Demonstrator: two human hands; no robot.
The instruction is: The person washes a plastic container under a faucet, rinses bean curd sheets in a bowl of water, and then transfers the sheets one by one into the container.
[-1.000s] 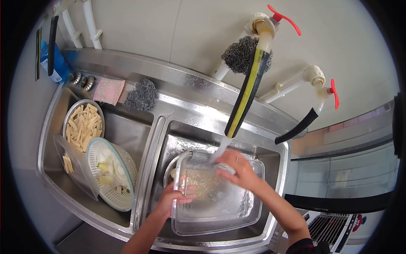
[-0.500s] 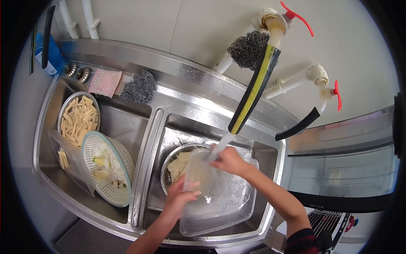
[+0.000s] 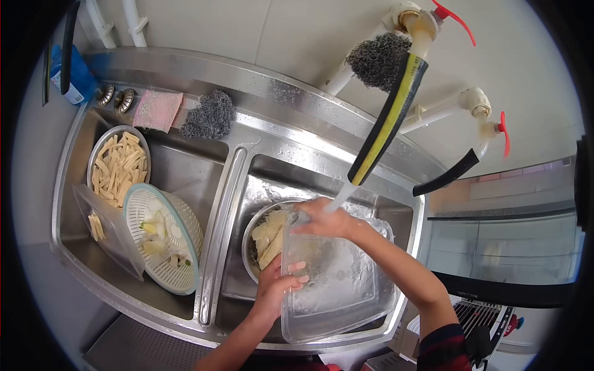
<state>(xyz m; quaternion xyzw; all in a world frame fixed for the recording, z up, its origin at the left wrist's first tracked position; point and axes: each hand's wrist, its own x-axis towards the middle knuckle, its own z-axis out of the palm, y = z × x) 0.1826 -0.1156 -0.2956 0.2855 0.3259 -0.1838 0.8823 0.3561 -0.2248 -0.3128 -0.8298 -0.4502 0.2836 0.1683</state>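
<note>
A clear plastic container (image 3: pixel 334 309) is held tilted over the right sink basin, wet inside. My left hand (image 3: pixel 275 289) grips its left side, fingers wrapped over the wall. My right hand (image 3: pixel 322 217) is closed at its upper left corner, fingers bent over the rim; the fingertips are partly hidden. A water stream (image 3: pixel 340 196) from the black-and-yellow hose (image 3: pixel 388 120) falls onto my right hand. Behind the container, a metal bowl (image 3: pixel 249 247) with pale yellow flat pieces (image 3: pixel 269 235) stands in the basin, partly covered.
The left basin holds a metal bowl of pale sticks (image 3: pixel 117 167), a white-green colander (image 3: pixel 197 247) with scraps and a clear lid-like sheet (image 3: pixel 111 238). A pink sponge (image 3: pixel 158 111) and steel wool (image 3: pixel 209 116) lie on the ledge. A second black hose (image 3: pixel 447 174) hangs right.
My right hand has moved left along the container to its upper left corner, into the water stream. More of the yellow pieces shows. The whole view has shifted slightly.
</note>
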